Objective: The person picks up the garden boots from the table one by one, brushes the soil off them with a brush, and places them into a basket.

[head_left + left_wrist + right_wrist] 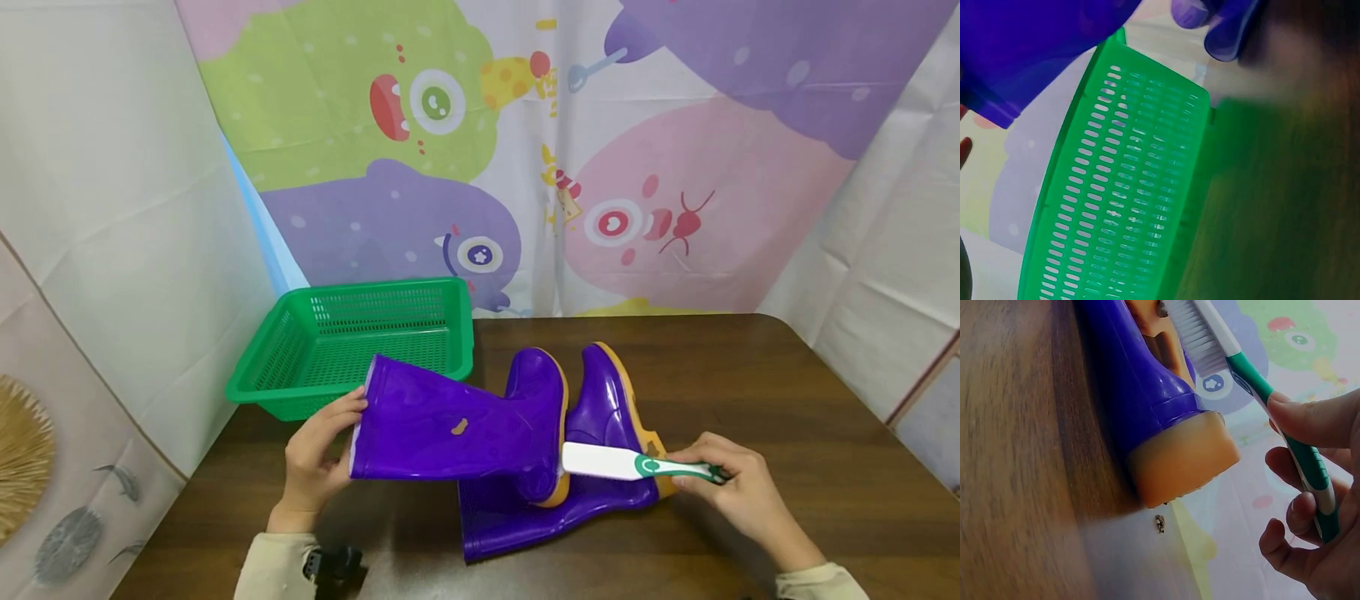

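At the far left, a round straw-coloured shape was seen on the pale wall covering. To the right of it, a green basket with slotted walls was placed at the back left of the wooden table. Just in front of the basket, the left hand was seen, with a light sleeve and a dark device at its wrist. The open end of the upper boot, which was purple, was held by this hand, and its fingers were bent at the rim; how far the thumb was reaching could not be told. A brown patch was seen on the shaft of this boot, and its yellow sole was turned to the right.

Under it, the lower boot was laid on its side on the table, also with a yellow sole. Farther right, the handle of a white and green brush was gripped between the thumb and curled fingers of the right hand. The bristles were directed to the upper boot's sole; whether they were touching it could not be told. In the right wrist view, a dark crumb was seen near a boot heel.
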`<move>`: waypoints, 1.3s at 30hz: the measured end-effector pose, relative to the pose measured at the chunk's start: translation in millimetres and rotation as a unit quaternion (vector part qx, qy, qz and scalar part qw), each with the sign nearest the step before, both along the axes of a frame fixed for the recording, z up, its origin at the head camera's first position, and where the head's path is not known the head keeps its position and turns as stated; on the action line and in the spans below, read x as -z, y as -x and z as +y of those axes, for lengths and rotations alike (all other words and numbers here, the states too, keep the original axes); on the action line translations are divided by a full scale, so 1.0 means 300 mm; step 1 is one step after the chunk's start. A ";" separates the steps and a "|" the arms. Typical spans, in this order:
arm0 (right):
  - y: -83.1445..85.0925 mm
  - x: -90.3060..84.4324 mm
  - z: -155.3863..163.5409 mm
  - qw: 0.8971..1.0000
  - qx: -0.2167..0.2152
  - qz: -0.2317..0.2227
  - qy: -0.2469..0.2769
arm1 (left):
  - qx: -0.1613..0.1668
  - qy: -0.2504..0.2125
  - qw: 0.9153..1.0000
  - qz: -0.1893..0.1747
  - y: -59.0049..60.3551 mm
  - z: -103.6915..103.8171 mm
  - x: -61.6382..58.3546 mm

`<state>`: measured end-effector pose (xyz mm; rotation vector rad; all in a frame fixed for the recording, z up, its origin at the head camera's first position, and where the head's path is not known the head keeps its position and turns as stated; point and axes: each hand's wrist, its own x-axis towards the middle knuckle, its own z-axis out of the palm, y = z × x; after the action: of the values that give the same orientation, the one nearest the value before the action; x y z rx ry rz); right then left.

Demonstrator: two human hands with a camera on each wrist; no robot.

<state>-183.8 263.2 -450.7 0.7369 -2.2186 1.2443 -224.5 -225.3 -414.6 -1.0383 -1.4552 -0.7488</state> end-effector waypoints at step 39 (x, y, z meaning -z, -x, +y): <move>-0.018 -0.009 -0.021 0.999 0.025 -0.025 0.015 | -0.066 0.073 0.995 0.002 -0.007 -0.067 -0.018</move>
<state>-178.5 256.8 -447.9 0.6408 -2.2396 1.2808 -222.6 -245.4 -409.0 -1.0414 -1.5770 -0.5525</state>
